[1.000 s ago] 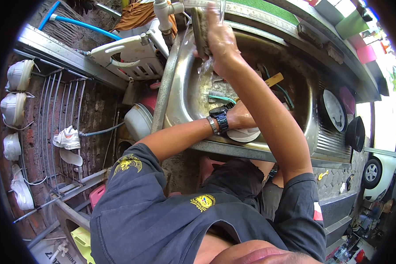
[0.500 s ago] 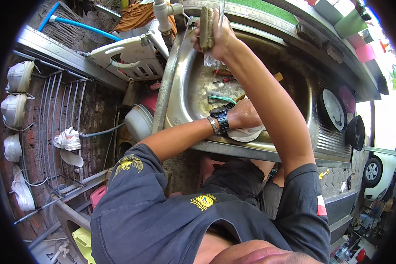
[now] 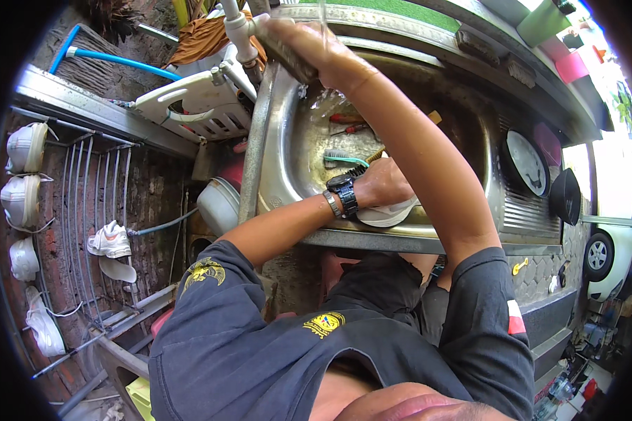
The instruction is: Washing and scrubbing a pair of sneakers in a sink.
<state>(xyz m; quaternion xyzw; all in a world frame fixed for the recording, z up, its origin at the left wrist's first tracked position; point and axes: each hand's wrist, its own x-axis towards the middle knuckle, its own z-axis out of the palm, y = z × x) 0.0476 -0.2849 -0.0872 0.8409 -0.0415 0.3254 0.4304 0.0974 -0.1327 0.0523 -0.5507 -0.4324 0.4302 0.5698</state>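
Metal is framing the work: the large, rounded, silver-brown steel sink (image 3: 277, 175) is stretching beneath both bare arms. Over it, the long, wet right forearm (image 3: 400, 126) is reaching toward the slim white plastic pipe (image 3: 237, 31), and here the change is showing. Compared with half a second ago, the bare right hand (image 3: 323, 52) is lying farther left, nearer the pipe (whether the fingertips are touching it is staying unclear, as the two are overlapping in this view).

Lower down, the pale, round-ended shoe (image 3: 386, 215) is resting inside the sink by its near edge. The bare left hand (image 3: 385, 184) is keeping its place on top; how its fingers are closing is not showing, so its grip cannot be told.

The right hand is gripping the olive-brown, block-shaped brush (image 3: 288, 59), which is now slanting instead of standing nearly upright. The narrow, clear water stream (image 3: 323, 17) is falling onto the hand rather than squarely on the brush. For the work, this is probably meaning a pause in contact, since brush and shoe are standing well apart.

Smallest, a teal-handled bristle brush (image 3: 345, 159) and a red-handled tool (image 3: 356, 129) are lying unused on the sink floor.
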